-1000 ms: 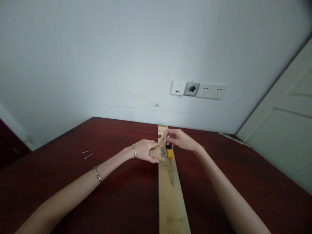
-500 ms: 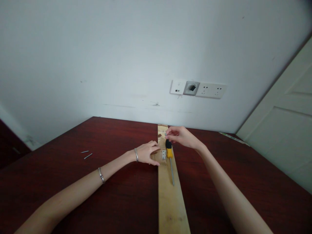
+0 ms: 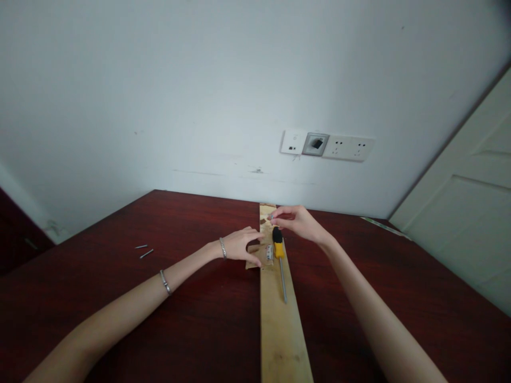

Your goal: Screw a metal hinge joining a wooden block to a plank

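Left hand [image 3: 240,245]: thumb and fingers parted around small wood piece [image 3: 261,252], contact unclear | Right hand [image 3: 296,220]: fingertips pinching small metal piece [image 3: 271,217] over plank [image 3: 282,335] | Metal plate [image 3: 269,252]: on wood piece | Yellow-black screwdriver [image 3: 279,251]: lying on plank | Two metal fasteners [image 3: 146,254]: on bench [image 3: 191,324], leftward

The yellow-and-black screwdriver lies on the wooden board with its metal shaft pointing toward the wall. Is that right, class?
Not quite: in the head view, the yellow-and-black screwdriver lies on the wooden board with its metal shaft pointing away from the wall.
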Demonstrator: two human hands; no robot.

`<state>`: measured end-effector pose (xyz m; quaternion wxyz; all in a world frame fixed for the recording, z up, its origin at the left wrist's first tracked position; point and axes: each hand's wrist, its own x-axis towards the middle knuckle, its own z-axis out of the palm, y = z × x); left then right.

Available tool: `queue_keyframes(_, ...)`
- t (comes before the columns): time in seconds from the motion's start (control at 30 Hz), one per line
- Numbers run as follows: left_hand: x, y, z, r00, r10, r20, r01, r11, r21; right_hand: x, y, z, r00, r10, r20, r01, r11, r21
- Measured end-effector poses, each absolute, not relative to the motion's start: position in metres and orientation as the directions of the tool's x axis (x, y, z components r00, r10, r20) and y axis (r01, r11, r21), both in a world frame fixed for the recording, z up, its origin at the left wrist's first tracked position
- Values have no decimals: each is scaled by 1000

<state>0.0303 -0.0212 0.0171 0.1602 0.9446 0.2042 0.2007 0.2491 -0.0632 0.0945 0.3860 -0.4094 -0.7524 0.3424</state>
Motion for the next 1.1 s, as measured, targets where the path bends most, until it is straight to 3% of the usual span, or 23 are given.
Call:
queue_keyframes(0.13,29,-28,42,665,548,507,182,-777,602,240,-67,98,-373,858,353,296,471,-831)
queue_keyframes(0.2,31,-33,51,578,626,524,74,-679,730,236,-68,98,-385,841,380,266,496,-827)
queue_keyframes(0.3,35,-39,57,513,678,526,-25,-601,799,231,-69,97,-364,819,443,222,538,-813)
queue_keyframes(0.83,41,-48,62,416,757,504,-62,-530,846,223,-72,94,-310,841,444,188,512,-838)
queue_keyframes(0.97,35,-46,71,372,703,606,-1,-652,758,228,-77,102,-313,837,448,255,529,-810)
queue_keyframes(1.1,8,-31,87,296,646,704,174,-761,625,240,-83,116,-290,824,487,323,563,-761)
